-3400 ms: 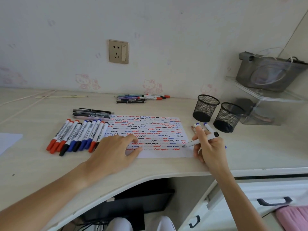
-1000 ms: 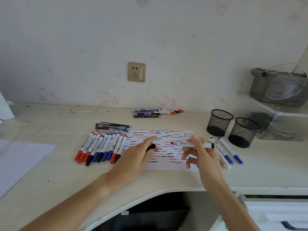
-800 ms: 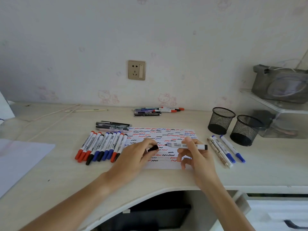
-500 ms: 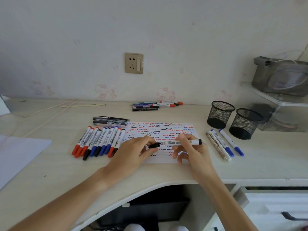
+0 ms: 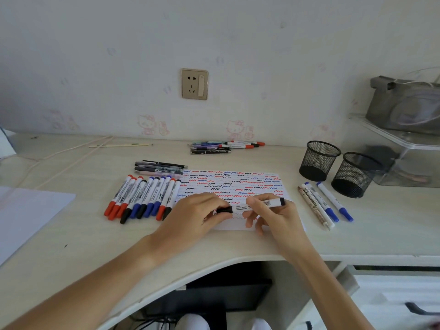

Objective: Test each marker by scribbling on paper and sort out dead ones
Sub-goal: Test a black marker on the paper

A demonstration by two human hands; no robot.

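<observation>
Blank sheet [image 5: 28,210]: lies at my 9 o'clock, well apart from the work; I judge it a spare for when the scribble page fills.
Sorted row [image 5: 142,198]: red, blue and black markers lie side by side at 10 o'clock, caps toward me, touching the paper's left edge, so colours read at a glance.
Left hand [image 5: 192,215]: fingers curl round the black cap [image 5: 225,210], pinching it at the marker's end, to seat or pull it, I cannot tell which.
Marker [image 5: 257,205]: held level just above the scribbled paper [image 5: 238,184], at 12 o'clock.
Right hand [image 5: 273,215]: thumb and forefinger pinch the white barrel to steady it against the cap.
Three pens [image 5: 323,203]: set apart at 2 o'clock, near the mesh cups [image 5: 333,167]; probably a separate pile.
</observation>
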